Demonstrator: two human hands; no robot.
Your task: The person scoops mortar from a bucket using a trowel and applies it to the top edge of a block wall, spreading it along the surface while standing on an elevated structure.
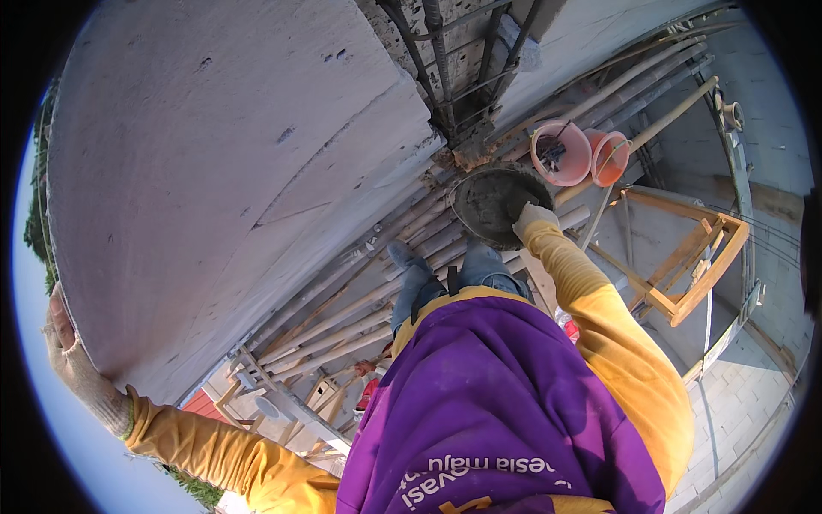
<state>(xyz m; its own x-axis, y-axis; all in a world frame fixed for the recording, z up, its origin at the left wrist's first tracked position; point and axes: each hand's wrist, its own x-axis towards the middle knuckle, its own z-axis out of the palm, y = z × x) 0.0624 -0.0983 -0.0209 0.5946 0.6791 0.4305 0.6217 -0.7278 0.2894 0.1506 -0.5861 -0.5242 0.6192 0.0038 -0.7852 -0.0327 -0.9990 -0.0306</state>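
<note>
My left hand (pixel 77 360), in a knitted glove with bare fingertips, grips the outer edge of a grey concrete surface (pixel 223 146) at the far left. My gloved right hand (pixel 535 223) is closed at the near right of a round black tub (pixel 471 210) holding wet grey mortar; what its fingers grip is unclear. Just beyond the tub, two pink buckets (pixel 574 176) sit side by side, one with dark tools in it. At the top, a recess in the concrete shows steel rebar (pixel 441 68) above the tub.
My legs stand on long poles (pixel 342 313) laid as scaffolding, with gaps showing a lower level. A wooden frame (pixel 728 248) hangs at right beside metal scaffold bars (pixel 736 163) and a pale block wall (pixel 762 94). Sky and foliage show past the left edge.
</note>
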